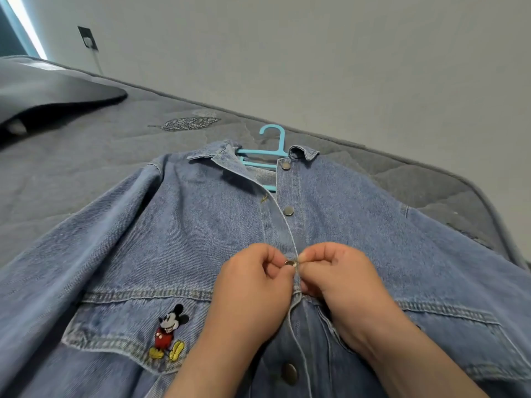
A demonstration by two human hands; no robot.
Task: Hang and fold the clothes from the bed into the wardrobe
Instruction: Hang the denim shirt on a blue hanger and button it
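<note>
We've got the left hand [253, 285] and right hand [340, 278] bunched together mid-front on the jacket [201, 225], fingers pinching it and nearly touching, so nothing passes between them. The jacket covers most of the near bed [71, 159], sleeves spread to both sides. Open quilt lies off to our left, between the sleeve and the pillow [43, 87] at far left. Past the collar the hook of the hanger [281, 140] pokes out near the bed's far edge, and the wall [316, 53] closes that side.
</note>
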